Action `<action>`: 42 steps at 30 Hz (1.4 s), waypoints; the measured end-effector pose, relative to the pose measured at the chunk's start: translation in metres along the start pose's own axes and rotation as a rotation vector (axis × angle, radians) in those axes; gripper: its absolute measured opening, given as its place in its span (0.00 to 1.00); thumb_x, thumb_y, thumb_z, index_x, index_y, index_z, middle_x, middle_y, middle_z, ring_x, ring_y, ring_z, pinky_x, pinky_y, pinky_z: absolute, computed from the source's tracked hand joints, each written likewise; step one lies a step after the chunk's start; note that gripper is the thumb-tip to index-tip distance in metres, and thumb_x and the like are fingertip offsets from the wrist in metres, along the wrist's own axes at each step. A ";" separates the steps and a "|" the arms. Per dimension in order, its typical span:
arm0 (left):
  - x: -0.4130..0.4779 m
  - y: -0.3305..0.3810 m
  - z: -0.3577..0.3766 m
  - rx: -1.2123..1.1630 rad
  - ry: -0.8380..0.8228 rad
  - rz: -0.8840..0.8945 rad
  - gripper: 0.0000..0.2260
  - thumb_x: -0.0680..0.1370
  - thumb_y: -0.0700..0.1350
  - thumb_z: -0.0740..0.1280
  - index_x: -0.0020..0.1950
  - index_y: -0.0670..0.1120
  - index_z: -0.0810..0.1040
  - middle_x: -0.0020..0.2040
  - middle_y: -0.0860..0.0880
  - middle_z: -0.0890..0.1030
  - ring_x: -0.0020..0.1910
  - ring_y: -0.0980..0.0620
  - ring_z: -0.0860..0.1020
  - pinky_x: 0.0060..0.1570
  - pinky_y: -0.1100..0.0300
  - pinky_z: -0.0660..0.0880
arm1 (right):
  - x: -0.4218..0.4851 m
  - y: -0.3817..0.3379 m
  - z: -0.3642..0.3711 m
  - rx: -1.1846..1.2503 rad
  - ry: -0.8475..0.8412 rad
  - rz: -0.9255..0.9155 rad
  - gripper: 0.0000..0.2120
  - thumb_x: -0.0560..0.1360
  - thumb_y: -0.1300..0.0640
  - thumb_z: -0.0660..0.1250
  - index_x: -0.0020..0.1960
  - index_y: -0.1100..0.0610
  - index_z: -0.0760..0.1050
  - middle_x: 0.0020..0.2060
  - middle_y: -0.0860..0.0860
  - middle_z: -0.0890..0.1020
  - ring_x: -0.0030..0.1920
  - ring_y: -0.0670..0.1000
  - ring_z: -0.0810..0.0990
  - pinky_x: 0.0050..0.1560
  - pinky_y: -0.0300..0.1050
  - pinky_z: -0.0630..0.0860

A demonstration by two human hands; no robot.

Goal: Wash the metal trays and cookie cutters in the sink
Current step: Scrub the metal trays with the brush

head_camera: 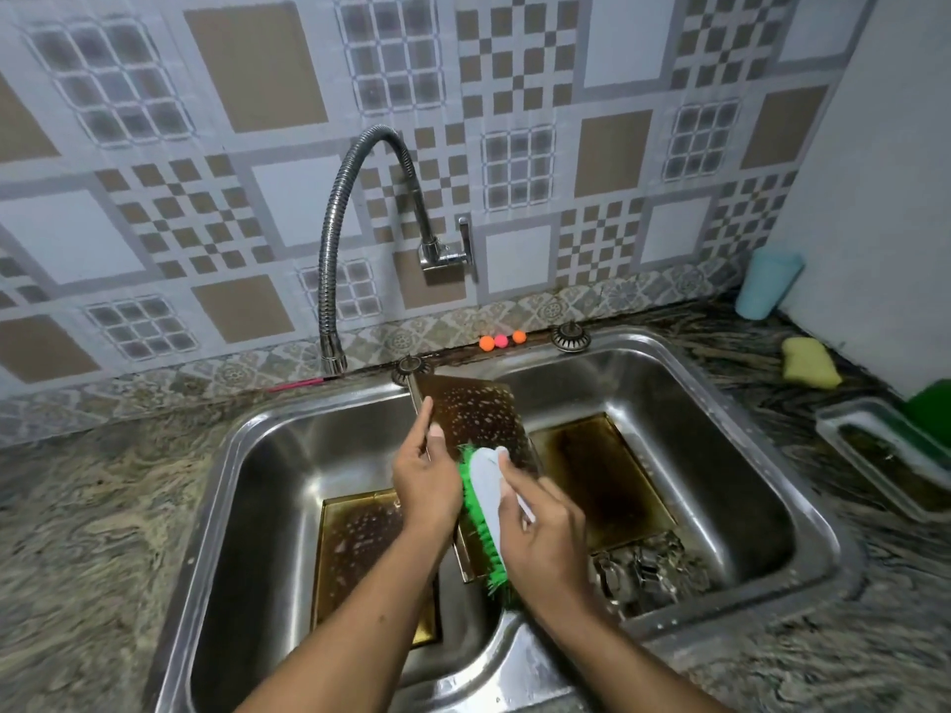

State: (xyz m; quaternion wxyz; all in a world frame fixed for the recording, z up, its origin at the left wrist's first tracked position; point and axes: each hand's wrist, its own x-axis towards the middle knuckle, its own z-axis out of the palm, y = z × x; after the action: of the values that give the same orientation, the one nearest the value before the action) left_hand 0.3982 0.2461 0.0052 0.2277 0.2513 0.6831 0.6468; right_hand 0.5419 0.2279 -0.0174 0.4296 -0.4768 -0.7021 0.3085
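Note:
Over the divider of a double steel sink [803, 512] a dark, soap-flecked metal tray [476, 411] is tilted up. My left hand [424, 476] grips its left edge. My right hand [545, 527] holds a white scrub brush with green bristles [483, 506], bristles against the tray's lower part. A second stained tray [360, 537] lies flat in the left basin. A third tray [607, 476] lies in the right basin, with a heap of metal cookie cutters [648, 573] at its near end.
A flexible chrome faucet [332, 270] arches from the tiled wall and ends above the sink's back rim. On the granite counter at right are a yellow sponge [809, 362], a blue cup [767, 290], a white-rimmed tray [885, 455] and a green object [934, 409].

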 end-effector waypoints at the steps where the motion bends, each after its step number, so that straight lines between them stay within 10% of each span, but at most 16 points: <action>1: 0.000 -0.002 0.000 0.013 0.007 -0.003 0.17 0.84 0.42 0.62 0.72 0.54 0.76 0.34 0.57 0.82 0.24 0.60 0.60 0.24 0.69 0.60 | -0.004 -0.005 0.003 -0.022 -0.027 -0.043 0.20 0.80 0.52 0.63 0.71 0.42 0.73 0.43 0.45 0.79 0.41 0.45 0.78 0.38 0.42 0.77; 8: 0.002 0.005 -0.017 -0.013 -0.039 -0.014 0.17 0.84 0.39 0.61 0.73 0.51 0.75 0.36 0.70 0.81 0.35 0.60 0.72 0.34 0.75 0.71 | 0.029 0.047 -0.038 -0.154 -0.031 0.336 0.18 0.79 0.52 0.65 0.68 0.41 0.76 0.60 0.51 0.83 0.58 0.56 0.80 0.57 0.52 0.78; 18: 0.014 0.046 -0.005 0.181 -0.090 0.073 0.17 0.83 0.42 0.64 0.70 0.56 0.76 0.56 0.55 0.80 0.39 0.70 0.78 0.40 0.79 0.71 | 0.073 -0.051 -0.053 -0.221 -0.372 0.120 0.10 0.75 0.47 0.68 0.56 0.38 0.77 0.57 0.45 0.82 0.60 0.52 0.80 0.60 0.46 0.75; 23: 0.022 0.069 0.008 0.204 -0.206 0.079 0.18 0.81 0.46 0.65 0.67 0.64 0.75 0.61 0.53 0.82 0.60 0.47 0.80 0.65 0.52 0.75 | 0.055 -0.070 -0.045 -0.334 -0.436 -0.048 0.28 0.67 0.31 0.68 0.63 0.38 0.66 0.55 0.44 0.74 0.52 0.51 0.81 0.52 0.47 0.75; 30: 0.024 0.075 0.009 0.003 -0.440 -0.013 0.22 0.83 0.41 0.64 0.73 0.62 0.70 0.46 0.47 0.80 0.40 0.53 0.79 0.38 0.56 0.82 | 0.051 -0.061 -0.031 -0.169 -0.064 -0.129 0.19 0.70 0.50 0.69 0.61 0.42 0.75 0.51 0.46 0.78 0.48 0.52 0.80 0.44 0.48 0.77; 36: 0.021 0.026 -0.040 0.420 -0.281 0.116 0.20 0.81 0.50 0.67 0.73 0.60 0.72 0.61 0.53 0.78 0.64 0.54 0.75 0.69 0.54 0.71 | 0.044 -0.043 0.000 0.270 0.055 0.195 0.15 0.68 0.59 0.72 0.54 0.47 0.82 0.49 0.46 0.84 0.49 0.48 0.82 0.53 0.51 0.80; 42: 0.018 -0.053 -0.127 0.510 -0.124 -0.252 0.19 0.84 0.46 0.62 0.75 0.56 0.70 0.71 0.47 0.75 0.64 0.47 0.76 0.67 0.53 0.72 | 0.020 -0.038 0.046 0.365 -0.054 0.367 0.13 0.73 0.68 0.70 0.53 0.54 0.82 0.46 0.49 0.84 0.42 0.40 0.80 0.40 0.27 0.74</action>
State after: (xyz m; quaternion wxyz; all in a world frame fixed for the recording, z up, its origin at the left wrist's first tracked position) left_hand 0.3010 0.1575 -0.0396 0.2772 0.2527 0.8343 0.4041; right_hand 0.4818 0.2323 0.0005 0.4263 -0.5023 -0.5478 0.5155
